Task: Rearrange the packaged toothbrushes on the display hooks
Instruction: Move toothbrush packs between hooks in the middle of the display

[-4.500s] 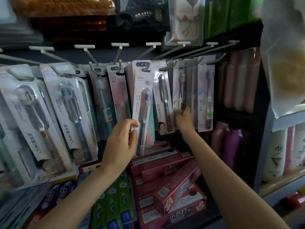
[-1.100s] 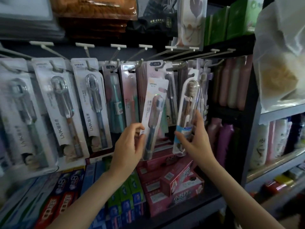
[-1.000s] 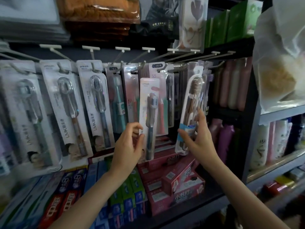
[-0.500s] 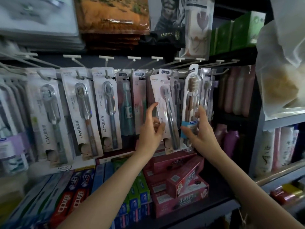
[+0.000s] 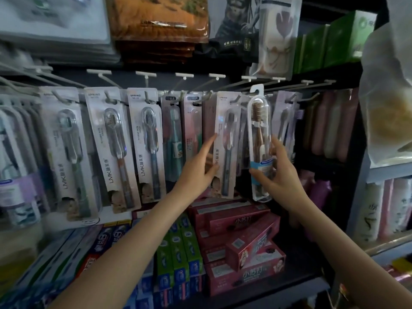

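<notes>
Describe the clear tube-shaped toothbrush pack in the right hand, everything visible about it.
The clear toothbrush pack is a tall, narrow, round-ended case of see-through plastic with a white rim and a white hang tab at its top. Inside, brown-bristled brushes stand head up, with copper-toned handles. A blue label band wraps its lower part. It is upright, its tab up at the display hooks; whether it hangs on one cannot be told. The right hand holds its lower half, thumb on the band, fingers behind.
</notes>
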